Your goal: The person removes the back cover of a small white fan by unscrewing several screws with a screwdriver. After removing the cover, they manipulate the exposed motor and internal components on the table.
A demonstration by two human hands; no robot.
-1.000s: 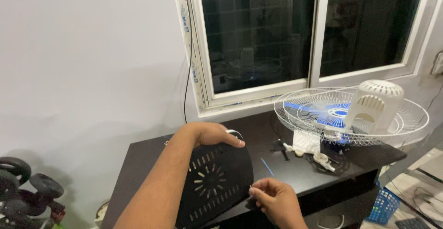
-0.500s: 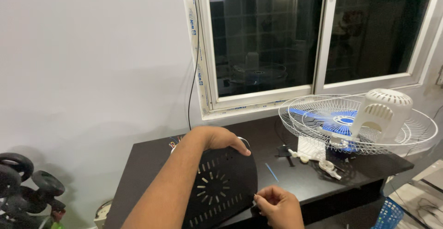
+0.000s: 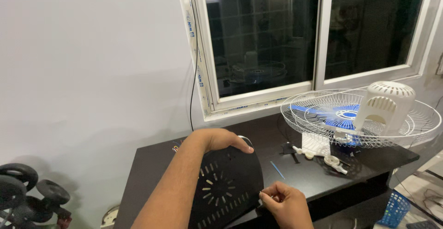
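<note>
While left hand (image 3: 220, 140) tops black round plate (image 3: 226, 187), right hand (image 3: 285, 203) pinches rim.

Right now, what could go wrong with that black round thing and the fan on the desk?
The black slotted panel stands tilted near the desk's front edge, steadied by the left hand at its top rim; it might slip off if that grip loosens. The right hand pinches something small at its lower edge, too tiny to identify, which could drop. The fan cage juts past the black desk on the right, so a bump might tip it.
</note>
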